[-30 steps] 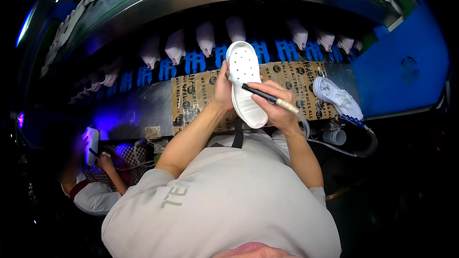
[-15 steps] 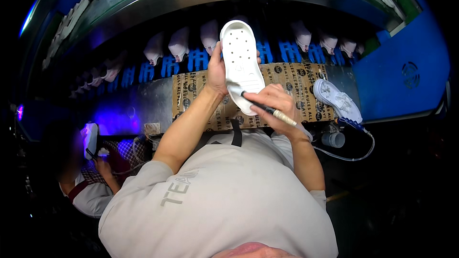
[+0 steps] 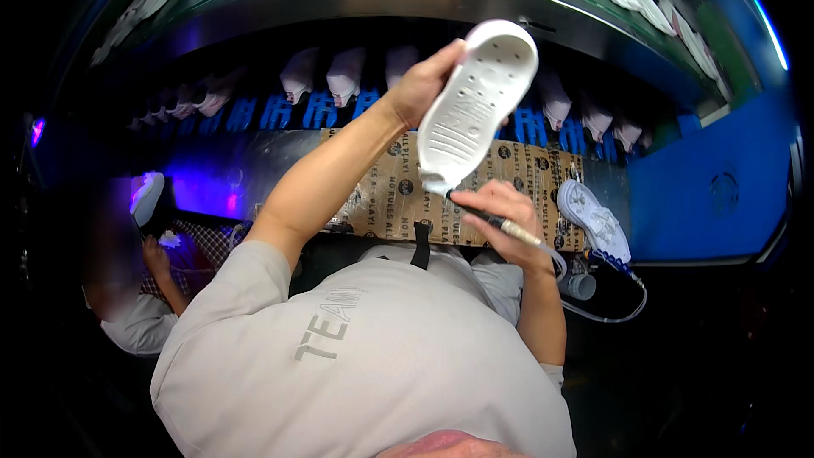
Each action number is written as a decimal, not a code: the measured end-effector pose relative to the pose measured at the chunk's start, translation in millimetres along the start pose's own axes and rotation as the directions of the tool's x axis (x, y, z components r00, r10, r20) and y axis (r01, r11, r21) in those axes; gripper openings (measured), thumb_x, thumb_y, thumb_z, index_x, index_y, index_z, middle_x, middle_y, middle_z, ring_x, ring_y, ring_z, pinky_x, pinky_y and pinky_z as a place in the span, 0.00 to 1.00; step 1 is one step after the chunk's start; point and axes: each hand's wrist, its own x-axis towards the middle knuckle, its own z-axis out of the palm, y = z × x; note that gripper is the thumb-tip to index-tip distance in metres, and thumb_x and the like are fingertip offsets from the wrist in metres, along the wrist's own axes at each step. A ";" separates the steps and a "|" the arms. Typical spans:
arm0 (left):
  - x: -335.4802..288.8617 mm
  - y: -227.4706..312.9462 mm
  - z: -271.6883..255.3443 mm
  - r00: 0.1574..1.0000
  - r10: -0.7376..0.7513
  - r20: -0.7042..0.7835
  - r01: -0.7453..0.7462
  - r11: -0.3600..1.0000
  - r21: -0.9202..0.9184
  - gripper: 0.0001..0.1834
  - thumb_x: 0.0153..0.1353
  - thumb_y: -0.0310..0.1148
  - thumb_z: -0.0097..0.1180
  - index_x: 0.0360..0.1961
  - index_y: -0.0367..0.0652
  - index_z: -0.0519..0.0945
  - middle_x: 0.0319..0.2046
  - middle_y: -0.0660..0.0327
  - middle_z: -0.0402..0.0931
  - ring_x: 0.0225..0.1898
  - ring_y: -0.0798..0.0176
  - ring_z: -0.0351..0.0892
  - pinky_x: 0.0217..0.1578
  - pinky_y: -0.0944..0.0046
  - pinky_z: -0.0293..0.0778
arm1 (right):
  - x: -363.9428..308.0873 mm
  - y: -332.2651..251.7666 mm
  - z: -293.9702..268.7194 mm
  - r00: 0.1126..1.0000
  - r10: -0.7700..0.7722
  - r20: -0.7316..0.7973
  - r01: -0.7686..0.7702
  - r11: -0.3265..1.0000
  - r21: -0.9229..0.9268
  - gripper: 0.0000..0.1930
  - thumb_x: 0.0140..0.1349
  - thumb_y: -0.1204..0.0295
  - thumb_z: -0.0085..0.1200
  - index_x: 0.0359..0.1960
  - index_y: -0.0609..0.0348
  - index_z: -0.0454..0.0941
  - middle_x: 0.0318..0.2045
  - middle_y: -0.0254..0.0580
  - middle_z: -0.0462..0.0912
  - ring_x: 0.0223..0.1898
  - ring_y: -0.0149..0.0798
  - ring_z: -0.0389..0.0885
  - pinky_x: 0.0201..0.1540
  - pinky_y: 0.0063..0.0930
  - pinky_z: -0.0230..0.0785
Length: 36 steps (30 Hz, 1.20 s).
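Observation:
A white shoe sole (image 3: 482, 89) is raised above the bench, its dished inner side with small holes and ridges turned toward me. My left hand (image 3: 426, 86) grips it by its left edge; some fingers are hidden behind it. In my right hand (image 3: 507, 214) is a black-handled brush (image 3: 514, 231) with a pale collar and a tube at its rear. Its tip is at the near end of the sole and appears to touch the rim. A second white sole (image 3: 596, 219) lies at the right of the cardboard (image 3: 381, 203).
Behind the bench, white shoe uppers (image 3: 346, 76) stand in a row above blue holders (image 3: 320, 108). A blue machine panel (image 3: 712, 195) closes the right side. A clear hose (image 3: 615, 320) loops near a small cup (image 3: 578, 287). At left, a co-worker's hand (image 3: 155, 256) is near another sole (image 3: 147, 198).
My left hand has moved up and right with the sole, now tilted with its far end rightward. The brush has shifted from the sole's inner surface to its near end rim.

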 end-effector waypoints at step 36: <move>29.6 30.1 54.6 0.824 -0.544 -0.157 0.258 0.114 0.959 0.46 0.67 0.75 0.38 0.63 0.46 0.81 0.65 0.44 0.74 0.67 0.44 0.73 0.66 0.51 0.66 | -36.1 -13.2 -65.1 0.998 -0.060 -0.025 0.051 0.961 -0.273 0.19 0.51 0.77 0.71 0.47 0.52 0.89 0.29 0.34 0.81 0.32 0.35 0.77 0.39 0.30 0.68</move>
